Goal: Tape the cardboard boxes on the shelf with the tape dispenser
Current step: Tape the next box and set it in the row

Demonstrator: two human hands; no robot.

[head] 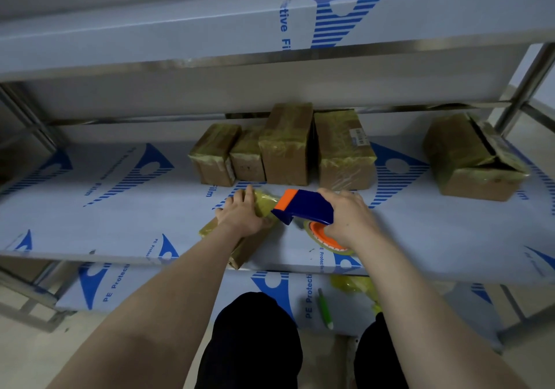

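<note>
Shelf: 5 taped boxes along far side, one off far right. Near box at near edge, left hand curled over it. Right hand wrapped round dispenser, just right of near box.

front box half under left hand, tape dispenser roll partly behind right hand, box label unreadable
</note>
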